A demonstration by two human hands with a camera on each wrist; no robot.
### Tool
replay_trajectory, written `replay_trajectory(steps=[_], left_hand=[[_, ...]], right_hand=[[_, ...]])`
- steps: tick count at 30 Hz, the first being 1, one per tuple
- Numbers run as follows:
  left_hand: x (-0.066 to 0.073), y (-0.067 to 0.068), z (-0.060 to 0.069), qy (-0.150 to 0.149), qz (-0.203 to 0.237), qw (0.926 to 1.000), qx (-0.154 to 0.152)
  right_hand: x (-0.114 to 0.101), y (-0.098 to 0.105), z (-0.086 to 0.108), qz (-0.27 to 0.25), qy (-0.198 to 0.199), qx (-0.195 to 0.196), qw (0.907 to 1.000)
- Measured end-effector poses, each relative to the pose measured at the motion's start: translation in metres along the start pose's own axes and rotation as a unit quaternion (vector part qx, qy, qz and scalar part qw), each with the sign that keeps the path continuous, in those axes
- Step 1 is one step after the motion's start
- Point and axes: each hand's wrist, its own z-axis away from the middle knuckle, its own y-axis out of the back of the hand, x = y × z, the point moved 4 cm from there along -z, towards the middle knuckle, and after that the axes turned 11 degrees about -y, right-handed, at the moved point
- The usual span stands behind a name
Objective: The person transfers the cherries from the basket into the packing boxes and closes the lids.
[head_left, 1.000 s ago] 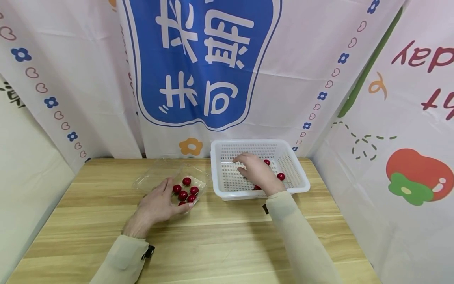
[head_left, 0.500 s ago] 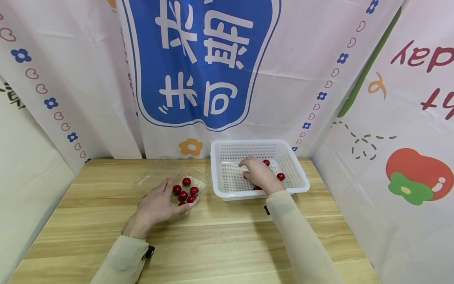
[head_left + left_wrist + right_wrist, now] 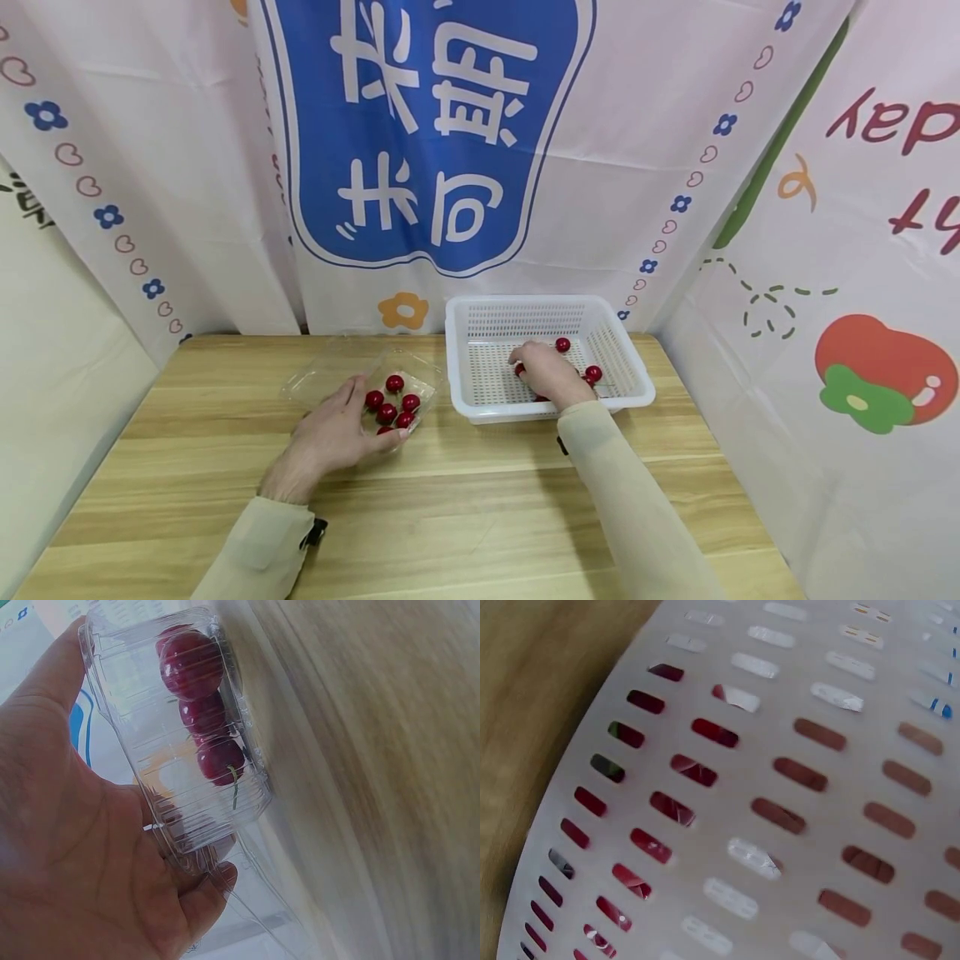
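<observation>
My left hand [image 3: 326,433] grips the side of a clear plastic box [image 3: 427,387], thumb along its near edge; the left wrist view shows fingers [image 3: 214,896] curled at the box wall [image 3: 142,742]. Several red cherries [image 3: 387,413] lie in the box. Inside the white basket [image 3: 457,392], my right hand [image 3: 551,373] reaches down with bent fingers round a cherry [image 3: 521,369] at its left. Other cherries [image 3: 593,373] lie beside and behind this hand. Through the basket's slots, the right wrist view shows red cherries [image 3: 671,808] and parts of the hand [image 3: 866,864].
The box's clear lid [image 3: 318,379] lies folded back on the wooden table [image 3: 450,517], left of the cherries. Basket and box stand side by side near the table's back edge. Printed cloth [image 3: 637,92] hangs behind and at both sides.
My right hand has moved lower and slightly right in the basket, and its fingers have closed round the cherry at its left. The left hand and the box have not moved.
</observation>
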Motion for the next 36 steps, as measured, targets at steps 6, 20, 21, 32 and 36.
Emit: replay_trajectory(steps=[6,20,21,32,36], left_hand=[[0.000,-0.002,-0.001,0.001,0.001,1.0000,0.003],[0.002,-0.001,-0.001,0.001,0.001,1.0000,0.006],[0.001,0.000,-0.001,0.002,0.002,1.0000,0.005],[0.001,0.001,0.000,0.002,-0.002,1.0000,0.004],[0.001,0.002,0.000,-0.001,-0.002,1.0000,0.006]], right_hand=[[0.000,-0.003,0.000,0.008,0.003,-0.015,0.9998],[0.024,-0.037,-0.032,0.022,0.058,-0.003,0.9980],[0.018,-0.029,-0.026,0.015,0.051,-0.013,0.9985],[-0.019,0.006,0.004,-0.016,0.033,0.002,0.9993],[-0.027,0.011,0.005,-0.023,0.046,0.012,0.9986]])
